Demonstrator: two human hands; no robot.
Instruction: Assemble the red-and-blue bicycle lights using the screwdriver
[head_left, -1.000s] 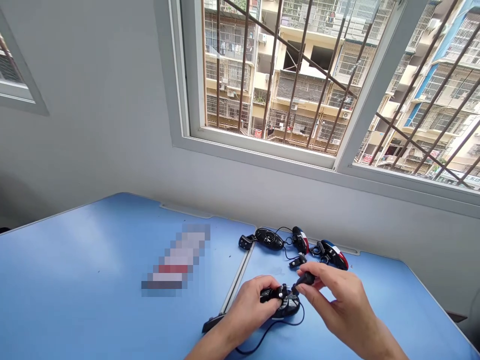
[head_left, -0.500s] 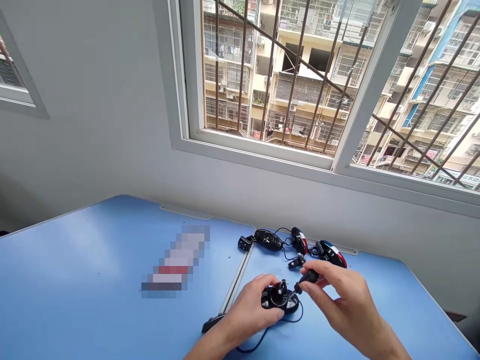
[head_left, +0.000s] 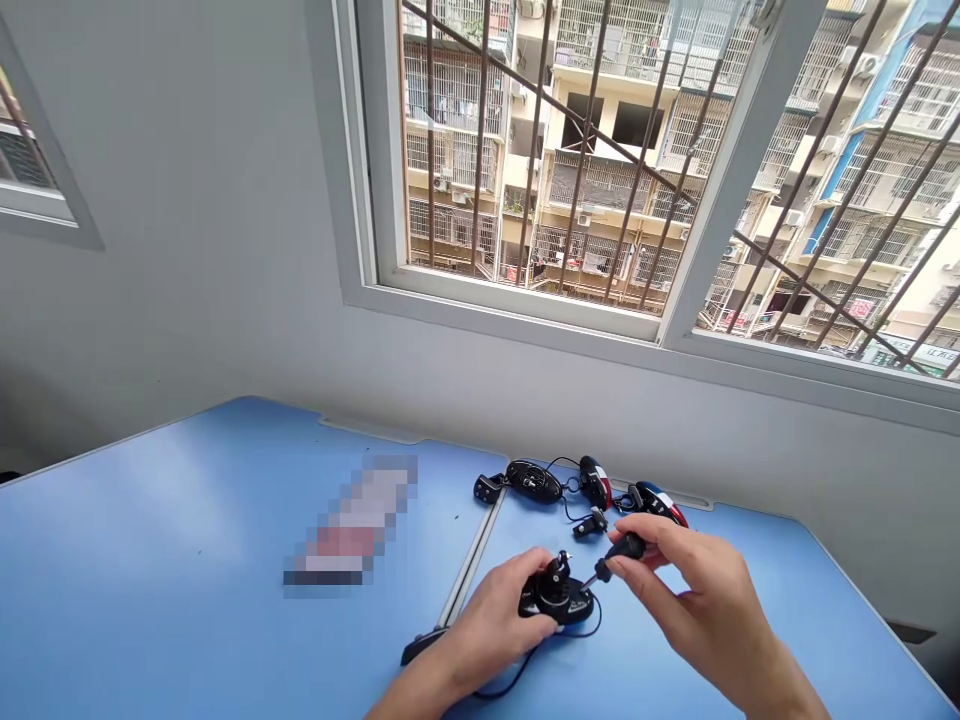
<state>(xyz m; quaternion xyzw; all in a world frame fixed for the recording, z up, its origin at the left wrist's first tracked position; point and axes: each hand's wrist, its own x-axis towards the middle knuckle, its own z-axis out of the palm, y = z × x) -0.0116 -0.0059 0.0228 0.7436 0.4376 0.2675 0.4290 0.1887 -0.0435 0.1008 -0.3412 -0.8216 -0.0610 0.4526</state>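
Turned more upright now, the black mount sits in the left hand, fingers wrapped around its base, above the blue surface. The right hand pinches a small screwdriver, its tip just beside the mount.

Two hands, one small screwdriver, four black units, and apparently two small black brackets.
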